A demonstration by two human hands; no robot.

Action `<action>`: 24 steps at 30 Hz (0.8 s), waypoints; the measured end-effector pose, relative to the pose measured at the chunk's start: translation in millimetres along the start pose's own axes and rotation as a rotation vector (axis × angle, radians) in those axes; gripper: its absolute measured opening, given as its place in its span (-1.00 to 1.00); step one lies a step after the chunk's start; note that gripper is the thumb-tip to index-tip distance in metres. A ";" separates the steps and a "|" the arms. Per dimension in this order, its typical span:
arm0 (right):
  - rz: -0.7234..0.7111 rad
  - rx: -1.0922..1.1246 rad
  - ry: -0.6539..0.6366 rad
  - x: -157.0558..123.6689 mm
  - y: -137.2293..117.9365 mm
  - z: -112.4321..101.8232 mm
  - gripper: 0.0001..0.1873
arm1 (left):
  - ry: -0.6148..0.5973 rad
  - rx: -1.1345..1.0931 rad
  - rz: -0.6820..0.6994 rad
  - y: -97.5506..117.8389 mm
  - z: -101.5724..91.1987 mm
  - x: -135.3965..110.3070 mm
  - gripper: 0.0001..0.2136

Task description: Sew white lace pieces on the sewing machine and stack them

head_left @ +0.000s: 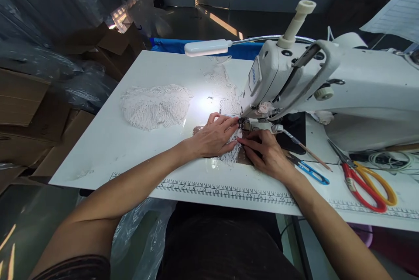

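Observation:
White fringed lace runs under the needle area of a white sewing machine. My left hand lies flat on the lace, fingers stretched toward the presser foot. On the near right side, my right hand has its fingers bent, pinching the lace's edge close to my left fingertips. More of the lace trails away behind the needle. A gathered lace piece rests apart on the left of the table. My hands partly cover the stitching spot.
The white table has a printed ruler along its front edge. Right of my hand lie blue thread snips, a pencil-like stick and red-and-yellow scissors. A lamp shines from behind. Cardboard boxes stand left.

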State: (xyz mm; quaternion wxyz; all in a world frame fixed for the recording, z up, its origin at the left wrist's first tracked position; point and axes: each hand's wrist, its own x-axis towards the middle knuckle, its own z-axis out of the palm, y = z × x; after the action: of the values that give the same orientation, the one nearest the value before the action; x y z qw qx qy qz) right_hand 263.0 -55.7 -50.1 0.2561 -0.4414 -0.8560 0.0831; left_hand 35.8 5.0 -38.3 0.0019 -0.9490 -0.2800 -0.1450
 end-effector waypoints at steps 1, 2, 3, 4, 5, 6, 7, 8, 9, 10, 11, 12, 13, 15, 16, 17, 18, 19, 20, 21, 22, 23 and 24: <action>-0.001 0.000 -0.004 -0.3 0.3 -0.4 -0.65 | 0.021 -0.002 0.015 0.4 1.0 0.0 -0.62; -0.001 -0.001 -0.009 -0.6 0.5 -0.6 -0.65 | 0.043 -0.008 0.036 0.5 1.8 0.0 -0.65; 0.000 -0.003 -0.012 -0.8 0.5 -0.7 -0.65 | 0.066 -0.020 0.061 0.2 2.3 0.1 -0.69; 0.002 -0.006 -0.012 -1.1 0.3 -0.6 -0.64 | 0.085 -0.032 0.085 -0.4 2.4 0.2 -0.72; 0.004 -0.008 -0.009 -1.3 0.1 -0.3 -0.65 | 0.100 -0.044 0.102 -1.1 2.0 0.4 -0.73; 0.007 -0.009 -0.003 -1.4 -0.1 0.0 -0.65 | 0.106 -0.053 0.113 -2.0 1.1 0.5 -0.74; 0.011 -0.010 0.005 -1.4 -0.4 0.4 -0.65 | 0.105 -0.057 0.118 -2.8 -0.2 0.5 -0.74; 0.015 -0.009 0.009 -1.3 -0.7 0.8 -0.65 | 0.096 -0.058 0.119 -3.4 -1.9 0.6 -0.74; 0.019 -0.008 0.010 -1.1 -1.0 1.0 -0.65 | 0.083 -0.054 0.118 -3.8 -3.7 0.6 -0.73; 0.021 -0.008 0.010 -0.8 -1.3 1.3 -0.65 | 0.068 -0.047 0.115 -4.0 -5.6 0.6 -0.72; 0.023 -0.010 0.008 -0.4 -1.7 1.4 -0.65 | 0.054 -0.037 0.113 -4.0 -7.4 0.6 -0.71; 0.025 -0.015 0.008 -0.1 -2.0 1.4 -0.66 | 0.041 -0.026 0.112 -3.8 -9.0 0.6 -0.70; 0.026 -0.021 0.007 0.3 -2.3 1.4 -0.65 | 0.031 -0.015 0.109 -3.6 -10.3 0.7 -0.69; 0.029 -0.033 0.003 1.1 -3.0 1.2 -0.65 | 0.008 0.003 0.103 -3.1 -12.2 0.8 -0.66; 0.031 -0.037 0.000 1.8 -3.4 1.2 -0.65 | -0.004 0.010 0.099 -2.9 -12.7 0.9 -0.64; 0.033 -0.041 -0.003 2.5 -3.7 1.1 -0.65 | -0.016 0.016 0.094 -2.8 -13.0 1.1 -0.63; 0.034 -0.046 -0.004 3.5 -4.0 1.1 -0.65 | -0.028 0.021 0.087 -2.7 -13.1 1.3 -0.62; 0.035 -0.053 -0.001 4.6 -4.4 1.0 -0.65 | -0.038 0.025 0.081 -2.5 -12.9 1.6 -0.61; 0.036 -0.063 0.004 5.8 -4.8 0.8 -0.65 | -0.045 0.030 0.074 -2.4 -12.6 2.0 -0.60; 0.036 -0.075 0.009 7.0 -5.2 0.7 -0.65 | -0.050 0.035 0.066 -2.1 -12.1 2.4 -0.59; 0.036 -0.087 0.012 8.1 -5.7 0.5 -0.64 | -0.054 0.038 0.056 -1.8 -11.5 2.8 -0.58; 0.036 -0.099 0.012 9.2 -6.2 0.5 -0.64 | -0.055 0.040 0.044 -1.3 -10.9 3.1 -0.57; 0.039 -0.111 0.010 10.2 -6.6 0.5 -0.64 | -0.058 0.040 0.031 -0.8 -10.3 3.5 -0.57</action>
State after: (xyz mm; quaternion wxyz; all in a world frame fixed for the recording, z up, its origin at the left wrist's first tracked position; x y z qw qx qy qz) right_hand 253.1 -51.5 -44.4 0.2337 -0.4718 -0.8493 0.0382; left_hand 35.4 6.7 -27.5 0.0152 -0.9567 -0.2681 -0.1119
